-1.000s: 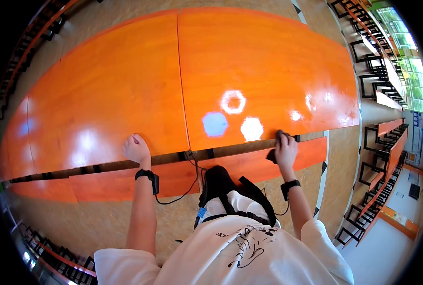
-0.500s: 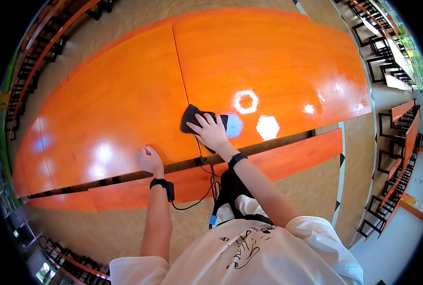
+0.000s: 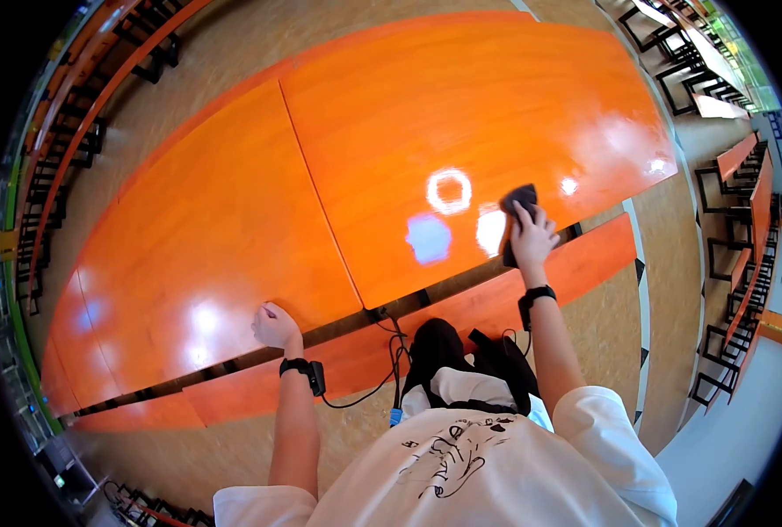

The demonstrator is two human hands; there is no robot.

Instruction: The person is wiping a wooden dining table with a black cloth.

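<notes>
Your right hand (image 3: pixel 532 239): fingers grasping dark cloth (image 3: pixel 516 211), pressed on orange bench (image 3: pixel 233 220) near edge. Your left hand (image 3: pixel 275 327): fingers clenched, resting at bench edge.

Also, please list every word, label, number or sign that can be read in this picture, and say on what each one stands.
No text can be read.
White shirt: a black print, perhaps stylised lettering, too distorted to read.
Black wristbands on the left hand and right hand: no marking shows.
Dark cloth and orange table: bare of writing.
</notes>
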